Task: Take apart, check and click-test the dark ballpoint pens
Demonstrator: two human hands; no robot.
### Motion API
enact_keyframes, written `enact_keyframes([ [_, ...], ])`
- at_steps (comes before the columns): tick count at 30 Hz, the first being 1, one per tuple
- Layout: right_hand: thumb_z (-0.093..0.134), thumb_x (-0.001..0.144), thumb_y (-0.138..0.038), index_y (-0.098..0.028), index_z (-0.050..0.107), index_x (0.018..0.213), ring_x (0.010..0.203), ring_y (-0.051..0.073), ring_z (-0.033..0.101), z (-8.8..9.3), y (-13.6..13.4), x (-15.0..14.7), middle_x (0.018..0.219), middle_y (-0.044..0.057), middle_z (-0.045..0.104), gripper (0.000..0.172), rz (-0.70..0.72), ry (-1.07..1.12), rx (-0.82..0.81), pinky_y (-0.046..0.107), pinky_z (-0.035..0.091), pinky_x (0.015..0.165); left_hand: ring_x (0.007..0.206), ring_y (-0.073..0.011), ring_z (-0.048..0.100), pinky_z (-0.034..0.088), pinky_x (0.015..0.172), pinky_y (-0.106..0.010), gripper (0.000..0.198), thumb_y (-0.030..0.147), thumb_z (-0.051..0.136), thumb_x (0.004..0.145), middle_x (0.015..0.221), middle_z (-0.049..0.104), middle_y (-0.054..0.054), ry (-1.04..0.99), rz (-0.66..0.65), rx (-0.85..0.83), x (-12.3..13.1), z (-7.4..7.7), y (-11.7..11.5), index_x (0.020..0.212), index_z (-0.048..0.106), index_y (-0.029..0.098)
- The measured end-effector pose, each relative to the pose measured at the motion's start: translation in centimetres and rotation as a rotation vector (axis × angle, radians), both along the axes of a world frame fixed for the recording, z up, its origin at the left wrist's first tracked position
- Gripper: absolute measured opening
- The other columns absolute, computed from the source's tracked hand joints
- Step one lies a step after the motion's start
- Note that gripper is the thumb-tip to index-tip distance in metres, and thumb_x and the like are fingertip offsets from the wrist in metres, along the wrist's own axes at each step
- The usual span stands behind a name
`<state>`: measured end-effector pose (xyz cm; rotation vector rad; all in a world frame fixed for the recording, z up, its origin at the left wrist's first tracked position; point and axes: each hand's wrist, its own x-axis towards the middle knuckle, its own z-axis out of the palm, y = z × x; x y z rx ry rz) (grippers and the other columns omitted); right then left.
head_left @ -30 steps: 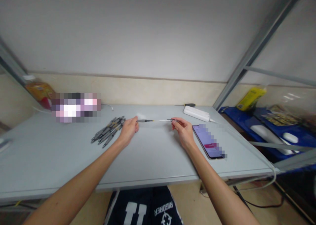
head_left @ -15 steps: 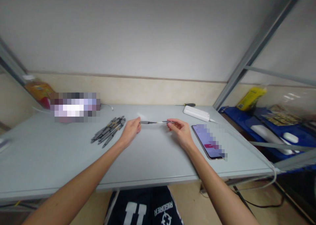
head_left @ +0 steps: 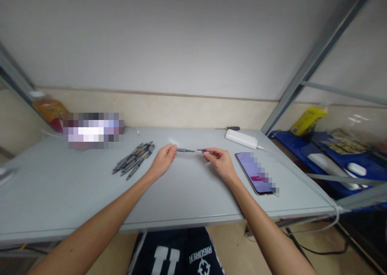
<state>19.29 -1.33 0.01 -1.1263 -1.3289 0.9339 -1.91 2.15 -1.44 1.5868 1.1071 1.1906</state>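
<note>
A slim pen [head_left: 185, 150] with a grey grip is held level above the desk between my two hands. My left hand [head_left: 164, 158] is closed around its left end, hiding that end. The fingertips of my right hand [head_left: 218, 160] pinch the right end, where a clear and dark part shows. Whether the two ends are joined or separate parts, I cannot tell. To the left of my left hand lies a loose pile of similar grey pens [head_left: 134, 159]. Right of my right hand, a phone [head_left: 252, 174] rests screen up.
Behind the phone lie a white power strip or charger [head_left: 241, 139] with a cable and a screwdriver [head_left: 232, 128]. A bottle of orange liquid [head_left: 50, 109] and a blurred bright object [head_left: 93, 131] stand at the back left. A metal frame post [head_left: 284, 96] rises at the right.
My hands have come slightly closer together, and less of the pen shows between them. My left hand has shifted a little to the right.
</note>
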Motion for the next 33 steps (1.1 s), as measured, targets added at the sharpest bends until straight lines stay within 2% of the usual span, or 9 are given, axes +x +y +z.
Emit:
enact_keyframes([
  [9,0.040,0.082,-0.059,-0.015,0.055,0.042,0.036,0.008,0.036,-0.1,-0.4,-0.2,0.035,-0.001,0.041,0.061,-0.004,-0.261,-0.073,0.023,0.028,0.042,0.055,-0.0088,0.049,0.038,0.055,-0.021,0.023,0.035,0.065,0.071,0.059,0.056,0.003,-0.286,-0.122,-0.091,0.0,0.5,-0.2,0.080,0.053,0.017],
  [11,0.043,0.081,-0.058,-0.014,0.060,0.052,0.038,0.008,0.038,-0.1,-0.3,-0.2,0.039,-0.002,0.044,0.055,-0.001,-0.225,-0.055,0.023,0.030,0.042,0.055,-0.0082,0.049,0.037,0.055,-0.021,0.022,0.032,0.067,0.068,0.058,0.056,0.002,-0.382,-0.129,-0.164,0.0,0.6,-0.2,0.075,0.053,0.016],
  [13,0.056,0.075,-0.052,-0.015,0.065,0.077,0.043,0.009,0.043,-0.1,-0.2,-0.1,0.052,-0.002,0.053,0.039,0.001,-0.148,-0.005,0.022,0.034,0.044,0.054,-0.0078,0.049,0.036,0.054,-0.020,0.022,0.029,0.069,0.066,0.057,0.056,0.002,-0.457,-0.128,-0.211,-0.1,0.8,-0.1,0.072,0.053,0.016],
  [16,0.068,0.066,-0.041,-0.018,0.059,0.102,0.051,0.010,0.049,-0.1,-0.1,0.0,0.068,-0.001,0.060,0.044,0.013,-0.068,0.041,0.022,0.039,0.048,0.053,-0.0076,0.049,0.035,0.053,-0.020,0.020,0.026,0.070,0.065,0.056,0.056,0.002,-0.497,-0.116,-0.242,-0.1,1.0,-0.1,0.069,0.053,0.015],
  [21,0.060,0.073,-0.046,-0.014,0.063,0.077,0.046,0.010,0.046,0.0,-0.1,0.0,0.054,0.000,0.057,0.033,0.032,-0.121,-0.032,0.022,0.037,0.046,0.054,-0.0083,0.050,0.035,0.054,-0.021,0.018,0.023,0.070,0.065,0.055,0.056,0.001,-0.486,-0.112,-0.280,-0.1,1.3,-0.3,0.069,0.054,0.015],
  [25,0.042,0.081,-0.057,-0.014,0.059,0.055,0.039,0.008,0.040,0.0,-0.3,-0.1,0.042,-0.001,0.049,0.054,0.030,-0.193,-0.097,0.022,0.033,0.043,0.054,-0.0083,0.050,0.035,0.054,-0.021,0.017,0.023,0.069,0.066,0.054,0.056,0.001,-0.489,-0.150,-0.281,-0.1,1.2,-0.4,0.070,0.054,0.015],
  [27,0.043,0.081,-0.057,-0.013,0.061,0.061,0.039,0.008,0.040,0.0,-0.2,-0.1,0.043,-0.001,0.050,0.052,0.012,-0.171,-0.077,0.021,0.034,0.044,0.054,-0.0084,0.050,0.035,0.054,-0.021,0.016,0.023,0.068,0.067,0.055,0.056,0.001,-0.492,-0.154,-0.286,-0.1,1.2,-0.4,0.069,0.054,0.015],
  [31,0.064,0.070,-0.047,-0.015,0.061,0.096,0.048,0.010,0.049,0.0,-0.2,-0.1,0.063,-0.001,0.061,0.041,0.024,-0.112,0.012,0.021,0.040,0.048,0.055,-0.0087,0.050,0.035,0.054,-0.020,0.015,0.021,0.067,0.068,0.055,0.056,0.001,-0.490,-0.138,-0.296,-0.1,1.4,-0.4,0.068,0.053,0.015],
  [33,0.065,0.069,-0.044,-0.015,0.062,0.093,0.050,0.010,0.051,0.1,-0.2,-0.1,0.066,0.001,0.062,0.039,0.046,-0.142,0.012,0.021,0.040,0.048,0.055,-0.0087,0.050,0.035,0.054,-0.020,0.015,0.021,0.067,0.068,0.055,0.056,0.000,-0.489,-0.135,-0.302,-0.1,1.4,-0.4,0.068,0.053,0.015],
])
